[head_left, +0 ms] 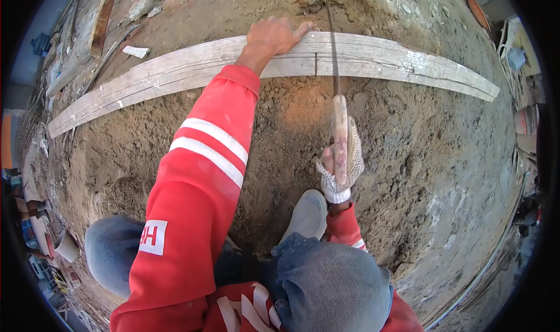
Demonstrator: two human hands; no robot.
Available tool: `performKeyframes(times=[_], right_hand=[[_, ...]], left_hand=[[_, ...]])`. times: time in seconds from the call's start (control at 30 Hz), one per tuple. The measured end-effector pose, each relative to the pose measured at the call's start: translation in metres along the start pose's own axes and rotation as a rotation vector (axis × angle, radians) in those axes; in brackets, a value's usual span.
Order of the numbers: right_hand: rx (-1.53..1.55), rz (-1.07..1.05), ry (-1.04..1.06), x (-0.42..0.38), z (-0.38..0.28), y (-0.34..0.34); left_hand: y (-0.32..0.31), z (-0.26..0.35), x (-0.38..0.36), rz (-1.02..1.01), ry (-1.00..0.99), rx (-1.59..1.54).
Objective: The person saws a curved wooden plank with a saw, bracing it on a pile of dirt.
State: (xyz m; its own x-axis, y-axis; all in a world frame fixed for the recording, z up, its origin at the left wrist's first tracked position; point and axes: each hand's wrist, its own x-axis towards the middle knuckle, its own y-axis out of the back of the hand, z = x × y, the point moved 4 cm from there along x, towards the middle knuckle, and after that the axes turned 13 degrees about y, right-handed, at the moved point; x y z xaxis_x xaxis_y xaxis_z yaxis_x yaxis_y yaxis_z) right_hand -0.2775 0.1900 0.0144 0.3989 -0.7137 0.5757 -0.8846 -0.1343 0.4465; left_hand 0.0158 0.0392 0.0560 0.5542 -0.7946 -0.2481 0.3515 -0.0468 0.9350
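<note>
A long, weathered wooden plank [373,58] spans the view over the dirt, looking bowed through the lens. My bare left hand [273,36] presses down on it left of centre, fingers over the far edge and thumb stretched to the right. In my right hand [343,163], which wears a knitted whitish glove, is the worn handle of a hand saw [340,122]. Its thin dark blade points away from me and crosses the plank. Just left of the blade, a short dark line or cut [316,64] runs in from the plank's near edge.
Loose brown soil [280,134] lies around my shoe [308,215] and bent knees. A narrow timber [105,17], a white fragment [136,51] and stones lie at the upper left. A pale bucket [66,246] stands at the far left, among clutter.
</note>
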Motion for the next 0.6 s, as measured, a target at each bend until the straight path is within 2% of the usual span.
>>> performKeyframes(times=[0.03,0.1,0.13,0.23,0.3,0.4,0.6], right_hand=[[0.001,0.007,0.006,-0.002,0.000,-0.002],[0.054,0.003,-0.125,-0.007,0.002,-0.009],[-0.050,-0.042,-0.048,-0.008,0.002,-0.011],[0.070,0.003,-0.123,-0.007,-0.001,-0.010],[0.040,-0.006,-0.117,0.002,-0.001,-0.010],[-0.037,-0.100,-0.048,0.011,-0.002,-0.012],[0.002,-0.121,-0.100,0.010,-0.004,-0.011]], left_hand=[[-0.011,-0.005,0.019,0.009,-0.004,0.002],[-0.045,-0.016,0.060,0.185,-0.212,-0.134],[-0.051,-0.017,0.068,0.190,-0.216,-0.131],[-0.057,-0.018,0.073,0.083,-0.193,-0.107],[-0.050,-0.018,0.063,0.044,-0.147,-0.102],[-0.042,-0.015,0.050,0.058,-0.131,-0.031],[-0.026,-0.011,0.022,0.057,-0.055,-0.029]])
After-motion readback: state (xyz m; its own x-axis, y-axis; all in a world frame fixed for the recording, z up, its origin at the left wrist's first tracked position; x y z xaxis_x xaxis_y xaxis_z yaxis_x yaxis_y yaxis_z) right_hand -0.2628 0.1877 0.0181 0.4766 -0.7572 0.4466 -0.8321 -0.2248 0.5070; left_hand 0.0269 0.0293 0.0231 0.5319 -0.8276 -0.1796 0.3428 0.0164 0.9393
